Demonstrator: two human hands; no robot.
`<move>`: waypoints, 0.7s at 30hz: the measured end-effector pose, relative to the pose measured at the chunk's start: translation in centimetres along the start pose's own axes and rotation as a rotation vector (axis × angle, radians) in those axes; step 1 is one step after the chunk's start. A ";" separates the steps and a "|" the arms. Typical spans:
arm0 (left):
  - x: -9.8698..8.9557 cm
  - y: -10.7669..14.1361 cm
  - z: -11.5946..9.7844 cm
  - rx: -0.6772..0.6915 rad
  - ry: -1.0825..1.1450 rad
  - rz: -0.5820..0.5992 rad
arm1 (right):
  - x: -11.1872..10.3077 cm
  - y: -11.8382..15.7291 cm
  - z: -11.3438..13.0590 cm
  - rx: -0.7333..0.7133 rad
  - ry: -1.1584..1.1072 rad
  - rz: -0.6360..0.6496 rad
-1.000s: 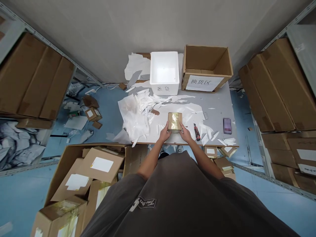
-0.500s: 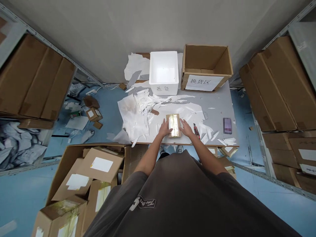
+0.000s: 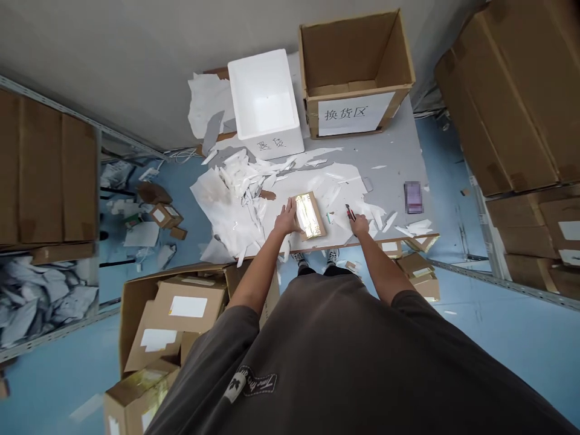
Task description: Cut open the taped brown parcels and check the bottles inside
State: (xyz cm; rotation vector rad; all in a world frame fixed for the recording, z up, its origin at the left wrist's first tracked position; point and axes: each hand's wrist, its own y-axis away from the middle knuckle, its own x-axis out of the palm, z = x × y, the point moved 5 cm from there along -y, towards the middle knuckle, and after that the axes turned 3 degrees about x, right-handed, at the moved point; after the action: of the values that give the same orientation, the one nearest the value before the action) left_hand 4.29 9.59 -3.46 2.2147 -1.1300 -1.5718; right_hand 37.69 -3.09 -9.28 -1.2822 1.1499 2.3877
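Small taped box [image 3: 309,215] lies at the near edge of the desk [image 3: 394,160], slightly askew, shiny tape on top. The left hand [image 3: 286,219] rests against its left side, fingers extended rather than clenched. To the right, apart from the box, the right hand [image 3: 359,226] grasps a utility knife [image 3: 349,211]. White scraps [image 3: 244,181] are heaped to the left; a white foam bin [image 3: 272,147] and an open carton [image 3: 348,48] stand at the far side.
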 end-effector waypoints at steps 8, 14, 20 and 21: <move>1.4 0.6 -0.5 -0.019 0.057 -0.065 | -2.4 -0.8 4.8 -0.132 -0.089 -0.052; 2.4 0.3 -2.2 -0.044 0.146 -0.166 | -3.0 2.2 14.9 -0.387 0.034 0.095; 3.0 0.0 -3.1 -0.055 0.190 -0.194 | -0.1 4.5 23.0 -0.439 0.241 0.204; 3.1 -0.1 -3.1 -0.054 0.186 -0.196 | 0.1 4.6 23.7 -0.425 0.281 0.209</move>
State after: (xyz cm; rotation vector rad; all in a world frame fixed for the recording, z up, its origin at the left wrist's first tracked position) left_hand 7.48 6.74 -4.40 2.4384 -0.8317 -1.4084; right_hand 20.57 10.62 0.74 -1.7525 0.9040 2.7802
